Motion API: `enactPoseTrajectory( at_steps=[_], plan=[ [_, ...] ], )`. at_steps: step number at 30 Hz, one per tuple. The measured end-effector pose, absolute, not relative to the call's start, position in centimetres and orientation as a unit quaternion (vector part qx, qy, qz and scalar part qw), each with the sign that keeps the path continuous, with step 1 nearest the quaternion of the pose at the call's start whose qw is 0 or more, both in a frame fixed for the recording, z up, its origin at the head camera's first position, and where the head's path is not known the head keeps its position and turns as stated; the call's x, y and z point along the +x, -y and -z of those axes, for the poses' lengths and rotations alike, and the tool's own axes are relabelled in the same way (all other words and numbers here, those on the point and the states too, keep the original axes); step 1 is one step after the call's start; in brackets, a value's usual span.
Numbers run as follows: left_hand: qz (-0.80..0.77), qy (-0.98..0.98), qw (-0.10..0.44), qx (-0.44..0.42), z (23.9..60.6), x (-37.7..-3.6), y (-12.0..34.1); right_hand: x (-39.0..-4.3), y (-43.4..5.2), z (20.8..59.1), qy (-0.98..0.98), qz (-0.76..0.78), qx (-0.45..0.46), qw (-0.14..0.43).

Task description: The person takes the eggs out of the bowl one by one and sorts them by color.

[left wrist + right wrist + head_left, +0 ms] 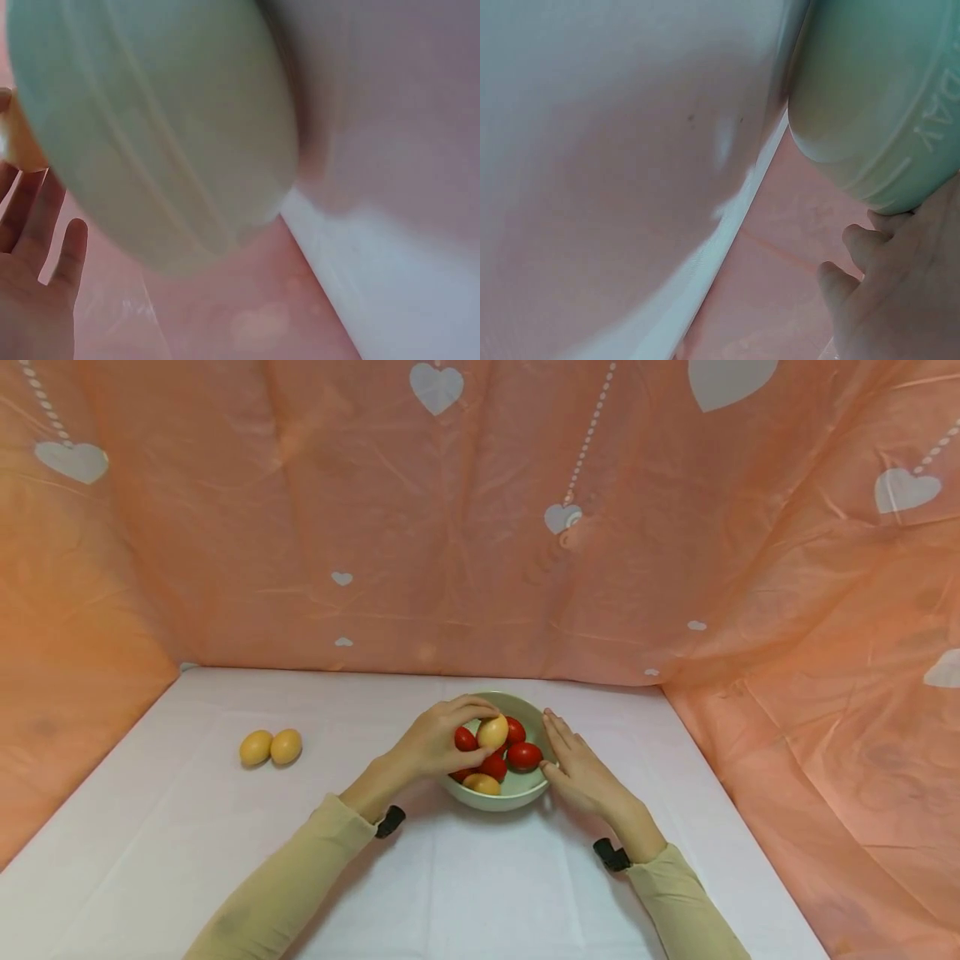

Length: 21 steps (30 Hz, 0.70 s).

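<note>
A pale green bowl (491,802) stands on the white table with several red eggs (524,757) and a yellow egg (482,784) inside. Over its left part, my left hand (442,739) pinches another yellow egg (492,732) between thumb and fingers. In the left wrist view that egg (24,142) shows past the bowl's rim, partly hidden by the bowl. My right hand (585,772) rests against the bowl's right side with its fingers extended. The right wrist view shows the fingers at the bowl's outer wall (877,97), which bears raised lettering.
Two yellow eggs (271,747) lie side by side on the left of the white tablecloth (225,827). An orange curtain (420,543) with white hearts hangs behind the table and along both sides. Black wrist cameras (390,821) sit at both cuffs.
</note>
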<state>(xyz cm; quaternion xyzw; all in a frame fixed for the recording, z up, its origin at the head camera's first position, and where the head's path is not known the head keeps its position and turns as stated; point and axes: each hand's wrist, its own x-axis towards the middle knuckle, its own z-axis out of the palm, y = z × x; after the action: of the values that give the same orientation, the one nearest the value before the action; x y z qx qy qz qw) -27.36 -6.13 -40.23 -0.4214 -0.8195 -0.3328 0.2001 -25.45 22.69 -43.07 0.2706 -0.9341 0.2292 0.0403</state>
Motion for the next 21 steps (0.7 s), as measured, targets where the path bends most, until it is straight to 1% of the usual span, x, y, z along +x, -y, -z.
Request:
enactPoseTrajectory(
  at_steps=[9,21],
  plan=[
    [0.34,0.821,0.231,-0.395,39.4,-26.5,9.1,-25.5,-22.7,43.1,0.935,-0.226,0.27,0.04],
    [0.314,0.832,0.26,-0.376,39.9,-26.1,13.5,-25.6,-22.7,43.2,0.935,-0.231,0.267,0.033]
  ],
)
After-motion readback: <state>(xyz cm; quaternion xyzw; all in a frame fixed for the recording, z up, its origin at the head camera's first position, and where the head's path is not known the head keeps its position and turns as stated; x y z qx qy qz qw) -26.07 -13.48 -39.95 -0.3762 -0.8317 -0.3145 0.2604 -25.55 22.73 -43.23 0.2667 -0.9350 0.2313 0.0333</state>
